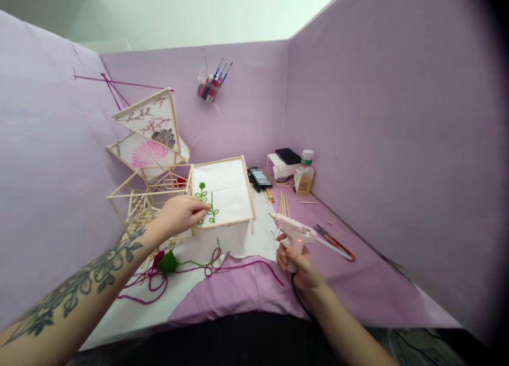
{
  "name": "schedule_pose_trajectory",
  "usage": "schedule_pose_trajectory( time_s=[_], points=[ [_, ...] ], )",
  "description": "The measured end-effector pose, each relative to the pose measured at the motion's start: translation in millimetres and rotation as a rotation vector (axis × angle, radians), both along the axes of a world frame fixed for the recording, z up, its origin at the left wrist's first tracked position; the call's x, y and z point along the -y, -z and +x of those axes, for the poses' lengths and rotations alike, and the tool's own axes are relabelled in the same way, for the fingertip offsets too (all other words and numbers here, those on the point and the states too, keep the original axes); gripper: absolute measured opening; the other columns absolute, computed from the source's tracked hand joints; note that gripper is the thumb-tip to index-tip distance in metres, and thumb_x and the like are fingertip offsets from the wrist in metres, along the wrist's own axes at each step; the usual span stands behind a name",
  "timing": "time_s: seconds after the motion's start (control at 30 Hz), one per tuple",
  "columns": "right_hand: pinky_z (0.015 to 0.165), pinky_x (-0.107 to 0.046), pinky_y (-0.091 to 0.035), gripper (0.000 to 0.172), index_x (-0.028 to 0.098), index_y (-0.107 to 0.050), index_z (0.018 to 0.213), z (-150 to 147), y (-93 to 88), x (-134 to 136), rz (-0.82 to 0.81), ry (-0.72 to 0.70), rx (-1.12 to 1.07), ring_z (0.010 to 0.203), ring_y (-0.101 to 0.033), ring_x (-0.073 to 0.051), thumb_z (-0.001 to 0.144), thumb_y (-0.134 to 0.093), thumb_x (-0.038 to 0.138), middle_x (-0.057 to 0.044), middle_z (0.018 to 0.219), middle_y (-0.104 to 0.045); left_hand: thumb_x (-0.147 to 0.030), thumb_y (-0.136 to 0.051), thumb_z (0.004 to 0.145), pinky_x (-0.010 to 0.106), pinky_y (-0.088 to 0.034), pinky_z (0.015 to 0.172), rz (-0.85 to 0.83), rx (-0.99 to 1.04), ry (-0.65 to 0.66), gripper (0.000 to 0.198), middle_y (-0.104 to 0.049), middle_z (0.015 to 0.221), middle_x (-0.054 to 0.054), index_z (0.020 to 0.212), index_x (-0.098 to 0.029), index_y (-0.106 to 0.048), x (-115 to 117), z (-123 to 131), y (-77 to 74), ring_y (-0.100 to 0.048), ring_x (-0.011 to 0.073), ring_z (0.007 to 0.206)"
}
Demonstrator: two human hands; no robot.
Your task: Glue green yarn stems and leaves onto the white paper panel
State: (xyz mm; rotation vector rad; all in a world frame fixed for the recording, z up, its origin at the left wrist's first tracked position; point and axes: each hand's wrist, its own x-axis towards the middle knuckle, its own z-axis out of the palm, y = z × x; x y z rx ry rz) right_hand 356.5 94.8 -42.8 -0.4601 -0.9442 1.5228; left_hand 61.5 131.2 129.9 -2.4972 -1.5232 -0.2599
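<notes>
My left hand [186, 213] is closed in a pinch, its fingertips on the green yarn [212, 209] that forms a stem with looped leaves. This yarn lies on a white panel [228, 183] framed with thin wooden sticks. Beside it a second green stem carries a round coiled top [202, 185]; my fingers cover part of it. Wrapped round the handle of a pale pink hot glue gun [296, 232] is my right hand [298, 262]. A red light glows on the gun, and its nozzle points left, apart from the panel.
Left of the panel stand a stick frame [149, 193] and painted triangular panels [153, 116]. A green yarn ball [167, 262] and magenta yarn [246, 264] lie in front. To the right are loose sticks [283, 202], orange-handled snips [336, 241], a glue bottle [304, 177] and a phone [260, 176].
</notes>
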Motion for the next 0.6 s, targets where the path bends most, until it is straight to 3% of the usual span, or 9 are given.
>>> schedule_pose_trajectory(
  time_s=[0.37,0.6],
  points=[
    [0.044,-0.022,-0.028,0.034,0.02,-0.057,0.096,0.0,-0.1,-1.2,0.006,0.002,0.008,0.043,-0.042,-0.008,0.075,-0.069,0.043,0.006,0.052,-0.046,-0.031,-0.05,0.084,0.024,-0.045,0.066,0.027,0.124,0.004,0.023,-0.071,0.08,0.001,0.086,-0.022,-0.072,6.0,-3.7,0.1,-0.063,0.0146,0.072],
    [0.045,-0.023,-0.028,0.035,0.019,-0.056,0.097,1.1,1.3,-0.2,0.006,0.017,0.025,0.043,-0.042,-0.009,0.076,-0.069,0.044,0.006,0.053,-0.047,-0.027,-0.044,0.088,0.024,-0.045,0.064,0.167,0.031,0.035,0.029,-0.066,0.089,0.004,0.1,-0.023,-0.07,3.3,-4.0,9.8,-0.061,0.0146,0.076]
  ],
)
